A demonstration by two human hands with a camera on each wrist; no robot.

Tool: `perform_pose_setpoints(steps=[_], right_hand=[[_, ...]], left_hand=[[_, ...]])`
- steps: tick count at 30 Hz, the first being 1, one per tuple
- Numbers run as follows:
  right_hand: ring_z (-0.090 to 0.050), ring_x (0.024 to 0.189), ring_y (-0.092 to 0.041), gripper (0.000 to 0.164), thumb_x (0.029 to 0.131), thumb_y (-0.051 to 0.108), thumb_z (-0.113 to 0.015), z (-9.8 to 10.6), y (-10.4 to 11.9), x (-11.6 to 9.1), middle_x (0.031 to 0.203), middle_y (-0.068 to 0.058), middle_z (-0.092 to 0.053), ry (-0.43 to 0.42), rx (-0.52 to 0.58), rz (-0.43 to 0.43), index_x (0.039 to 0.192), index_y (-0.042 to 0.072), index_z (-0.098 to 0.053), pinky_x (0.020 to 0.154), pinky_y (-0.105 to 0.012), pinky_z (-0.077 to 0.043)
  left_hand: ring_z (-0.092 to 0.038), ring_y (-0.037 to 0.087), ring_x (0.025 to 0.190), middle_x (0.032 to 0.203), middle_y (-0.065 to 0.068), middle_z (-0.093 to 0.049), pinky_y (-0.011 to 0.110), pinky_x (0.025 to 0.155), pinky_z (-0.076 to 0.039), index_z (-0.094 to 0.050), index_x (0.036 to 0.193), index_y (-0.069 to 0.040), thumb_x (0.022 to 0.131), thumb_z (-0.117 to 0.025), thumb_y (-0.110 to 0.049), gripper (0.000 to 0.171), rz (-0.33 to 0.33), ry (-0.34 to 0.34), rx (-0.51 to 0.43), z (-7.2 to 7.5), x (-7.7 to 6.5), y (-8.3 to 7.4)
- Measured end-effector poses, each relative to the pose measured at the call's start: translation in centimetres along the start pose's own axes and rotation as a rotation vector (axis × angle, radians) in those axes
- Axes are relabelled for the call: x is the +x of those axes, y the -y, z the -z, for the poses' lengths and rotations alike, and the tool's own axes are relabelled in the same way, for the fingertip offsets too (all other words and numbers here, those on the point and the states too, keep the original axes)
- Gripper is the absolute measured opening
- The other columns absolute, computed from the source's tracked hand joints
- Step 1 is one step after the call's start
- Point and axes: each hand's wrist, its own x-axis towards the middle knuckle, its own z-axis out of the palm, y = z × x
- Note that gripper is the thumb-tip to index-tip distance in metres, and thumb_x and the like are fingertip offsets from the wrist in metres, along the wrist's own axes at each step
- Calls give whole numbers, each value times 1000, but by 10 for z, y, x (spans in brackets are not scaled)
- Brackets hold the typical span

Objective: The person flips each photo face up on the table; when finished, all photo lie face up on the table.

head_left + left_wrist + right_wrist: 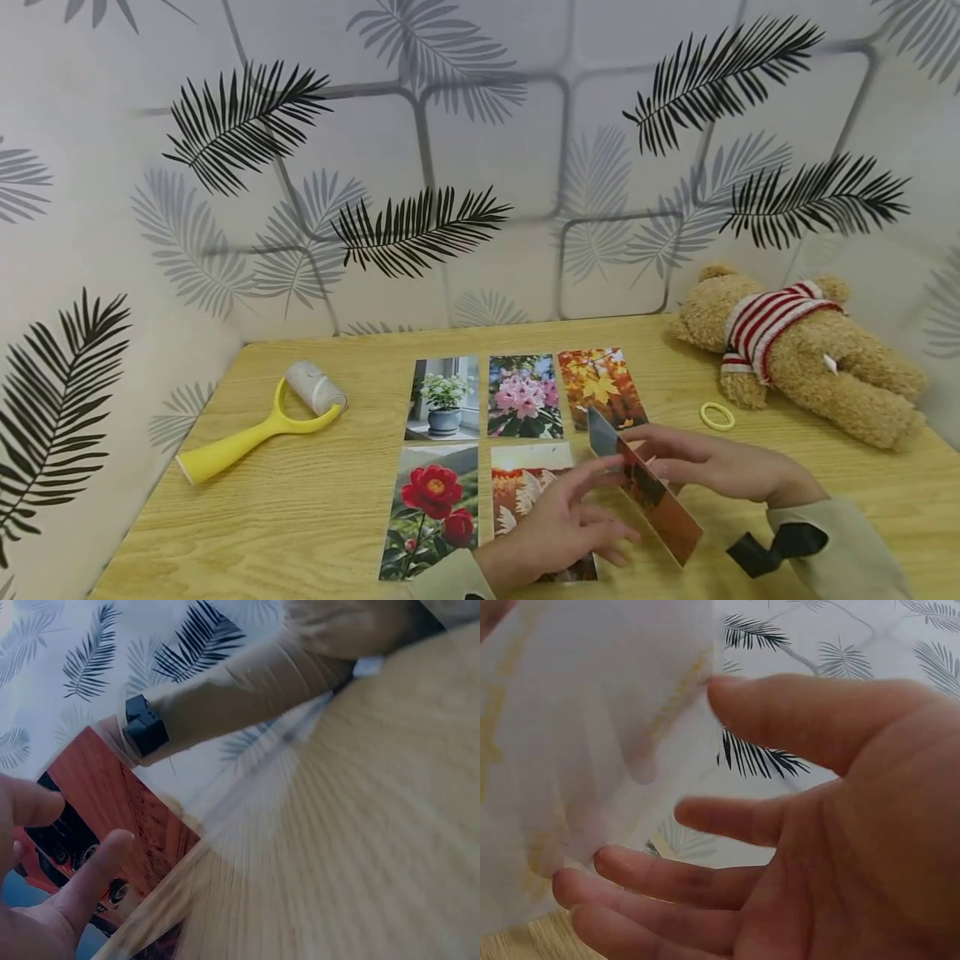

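Note:
A photo card stands tilted on its edge between the two hands, its lower edge close over the wooden table. Its picture, with a dark vehicle against reddish brown, faces my left hand, whose extended fingers and thumb lie at that side. Behind the card, my right hand has its fingers loosely extended, fingertips against the pale back and thumb tip at the edge. Beneath the left hand lies a photo of pale plumes, partly hidden. Beyond the card is an autumn-leaf photo.
Left of the hands lie photos of a red flower, a potted plant and pink blossoms. A yellow-handled lint roller is at far left. A teddy bear and a yellow ring lie at right.

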Motion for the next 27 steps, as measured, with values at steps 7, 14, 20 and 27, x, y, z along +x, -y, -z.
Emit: perform_pose_setpoints(steps=[7, 14, 20, 27], right_hand=[[-45, 132, -33, 57, 106, 23, -32, 3, 5, -3, 150, -36, -20, -23, 25, -107, 155, 5, -7, 92, -43, -50], [-48, 126, -36, 71, 105, 13, -37, 5, 9, -8, 148, -40, -7, -36, 22, -39, 152, 9, 15, 86, -34, -51], [-55, 74, 1, 71, 102, 7, -43, 6, 10, -12, 114, -29, -49, 27, -72, 64, 154, 6, 6, 65, -28, -51], [-44, 37, -40, 46, 99, 4, -48, 11, -2, -14, 55, -23, -46, 179, 108, 2, 137, -11, -24, 44, -32, -52]], left_hand=[[-62, 19, 113, 154, 4, -25, 23, 84, -53, -33, 150, -20, 94, -56, -2, 63, -29, 133, 251, 3, -3, -3], [-26, 15, 142, 160, 4, -3, 30, 103, -41, -28, 153, -23, 96, -59, -18, 65, -24, 326, 815, 3, -4, -5], [-10, 21, 149, 163, 6, 1, 48, 112, -28, -30, 152, -25, 92, -63, -36, 69, -67, 451, 1258, 4, -2, 0], [-9, 14, 149, 163, -1, -3, 52, 114, -21, -30, 151, -28, 94, -60, -38, 66, -38, 463, 1261, 3, -4, -1]])
